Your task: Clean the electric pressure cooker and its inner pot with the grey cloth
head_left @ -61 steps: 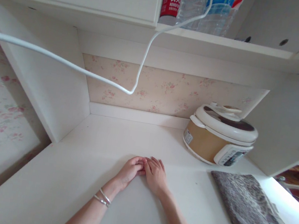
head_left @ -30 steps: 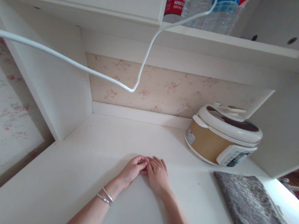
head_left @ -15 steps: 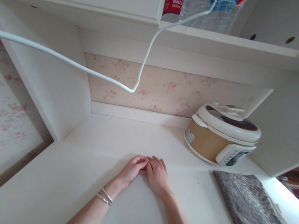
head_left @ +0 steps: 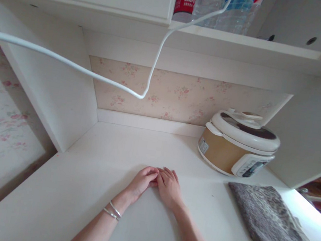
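Note:
My left hand [head_left: 142,182], with two silver bangles [head_left: 112,211] at its wrist, rests on the white countertop [head_left: 78,188]. Its fingers are curled and pressed together, with the thumb against the fingertips of my right hand [head_left: 168,187]. Palm down, my right hand lies with its fingers stretched out and slightly apart. The two hands touch at the fingertips, and no object shows in either. The undersides of the fingers are hidden.
A gold and white electric cooker [head_left: 236,146] stands at the back right. In front of it lies a folded grey patterned cloth [head_left: 271,223]. A white cable [head_left: 114,84] hangs across the view. Overhead, a cabinet shelf [head_left: 245,40] holds several plastic bottles [head_left: 209,7].
The camera view has shifted very slightly. Both hands stay in the same place and pose.

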Demonstrator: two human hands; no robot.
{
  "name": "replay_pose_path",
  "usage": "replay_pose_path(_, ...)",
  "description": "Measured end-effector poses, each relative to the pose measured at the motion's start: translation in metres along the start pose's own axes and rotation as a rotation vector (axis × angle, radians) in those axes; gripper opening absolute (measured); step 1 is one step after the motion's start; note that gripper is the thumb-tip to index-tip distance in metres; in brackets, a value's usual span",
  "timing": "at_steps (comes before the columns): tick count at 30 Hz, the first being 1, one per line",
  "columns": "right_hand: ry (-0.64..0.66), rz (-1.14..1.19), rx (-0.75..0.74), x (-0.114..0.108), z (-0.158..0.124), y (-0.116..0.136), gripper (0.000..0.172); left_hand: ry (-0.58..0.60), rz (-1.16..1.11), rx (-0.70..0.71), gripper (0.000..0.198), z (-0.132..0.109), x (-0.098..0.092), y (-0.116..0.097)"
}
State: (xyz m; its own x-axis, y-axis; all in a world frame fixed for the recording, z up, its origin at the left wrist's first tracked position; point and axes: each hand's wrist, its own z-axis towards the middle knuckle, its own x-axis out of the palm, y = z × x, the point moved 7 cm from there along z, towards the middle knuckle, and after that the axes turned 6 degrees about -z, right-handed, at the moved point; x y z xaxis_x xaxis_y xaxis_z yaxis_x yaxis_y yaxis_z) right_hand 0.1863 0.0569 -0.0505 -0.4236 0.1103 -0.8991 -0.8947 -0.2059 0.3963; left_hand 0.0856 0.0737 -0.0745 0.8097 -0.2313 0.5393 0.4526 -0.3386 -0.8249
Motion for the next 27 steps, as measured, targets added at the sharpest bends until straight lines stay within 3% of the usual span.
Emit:
replay_pose_path(17,0.031,-0.032,0.016,0.001,0.0,0.0,0.042,0.012,0.061,0.024,0.015,0.002,0.001,0.0)
replay_pose_path(20,0.032,-0.067,0.028,0.001,-0.001,0.001,0.043,-0.018,0.338,0.118,0.015,0.001,-0.001,-0.007)
replay_pose_path(24,-0.025,-0.188,0.114,-0.001,-0.004,0.0,0.048,-0.139,1.045,0.447,0.024,-0.009,-0.001,-0.033)
replay_pose_path(27,-0.023,-0.284,0.213,0.001,-0.007,-0.004,0.058,-0.261,1.47,0.562,0.031,-0.018,-0.004,-0.041)
